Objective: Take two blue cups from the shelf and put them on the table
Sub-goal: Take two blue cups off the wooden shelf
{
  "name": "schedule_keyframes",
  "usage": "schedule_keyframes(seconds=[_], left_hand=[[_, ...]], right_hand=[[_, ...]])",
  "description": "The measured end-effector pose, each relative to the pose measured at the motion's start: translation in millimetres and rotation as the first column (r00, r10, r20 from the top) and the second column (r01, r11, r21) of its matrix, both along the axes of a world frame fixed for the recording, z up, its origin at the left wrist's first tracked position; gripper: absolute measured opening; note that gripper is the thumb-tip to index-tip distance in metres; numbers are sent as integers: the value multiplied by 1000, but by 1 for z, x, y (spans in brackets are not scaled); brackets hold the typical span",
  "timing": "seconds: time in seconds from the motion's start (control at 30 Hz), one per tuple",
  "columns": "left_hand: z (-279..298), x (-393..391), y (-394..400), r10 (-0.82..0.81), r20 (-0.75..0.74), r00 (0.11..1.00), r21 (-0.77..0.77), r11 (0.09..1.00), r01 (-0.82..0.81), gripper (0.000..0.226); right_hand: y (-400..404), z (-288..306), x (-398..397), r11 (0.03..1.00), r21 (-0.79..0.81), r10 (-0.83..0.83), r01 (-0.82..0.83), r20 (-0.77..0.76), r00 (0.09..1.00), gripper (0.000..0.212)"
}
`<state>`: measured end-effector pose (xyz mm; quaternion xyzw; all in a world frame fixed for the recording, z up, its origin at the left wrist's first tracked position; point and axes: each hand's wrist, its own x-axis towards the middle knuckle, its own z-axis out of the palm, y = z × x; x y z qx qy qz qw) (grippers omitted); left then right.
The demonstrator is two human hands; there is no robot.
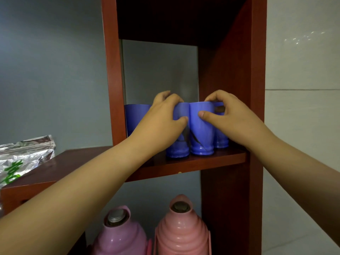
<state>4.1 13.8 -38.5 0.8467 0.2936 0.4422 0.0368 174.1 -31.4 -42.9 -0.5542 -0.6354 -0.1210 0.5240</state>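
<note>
Beside gripped cups — spare cups, hands, flasks below

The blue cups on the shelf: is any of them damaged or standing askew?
Both gripped cups stand upright on the shelf. Dark streaks mark their lower sides; print or cracks, I cannot tell. Nothing is spilled.

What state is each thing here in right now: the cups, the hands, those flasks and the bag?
Left hand: wrapped around a cup.
Right hand: wrapped around a cup.
Left-held cup: upright, base on shelf.
Right-held cup: upright, base on shelf.
Far-left cup: untouched.
Back-right cup: untouched.
Flasks: stoppered, upright.
Foil bag: lying flat.
</note>
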Motion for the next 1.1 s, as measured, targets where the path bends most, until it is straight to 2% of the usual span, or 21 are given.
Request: schedule_keyframes(seconds=[0.17,0.3,0.53,0.8,1.0,1.1], left_hand=[[-7,2,-2,-75,134,988,-66,994,85,59],[-8,4,-4,-111,271,956,-236,955,178,79],[-9,2,-7,-161,333,929,-250,935,251,84],[-12,2,-28,-320,453,832,-193,876,442,82],[-28,16,-55,-475,455,753,-206,767,608,85],[-39,18,-74,-566,458,685,-234,666,708,85]], right_hand=[[0,-6,-5,1000,31,0,2,-51,999,35],[0,-7,-9,996,92,6,4,-105,994,36],[-9,-6,-12,988,152,-9,28,-129,992,31],[-56,-2,-22,975,213,-28,59,-146,989,31],[-114,-22,-33,952,195,-187,234,-232,955,30],[-151,-34,-48,925,164,-293,343,-270,917,32]])
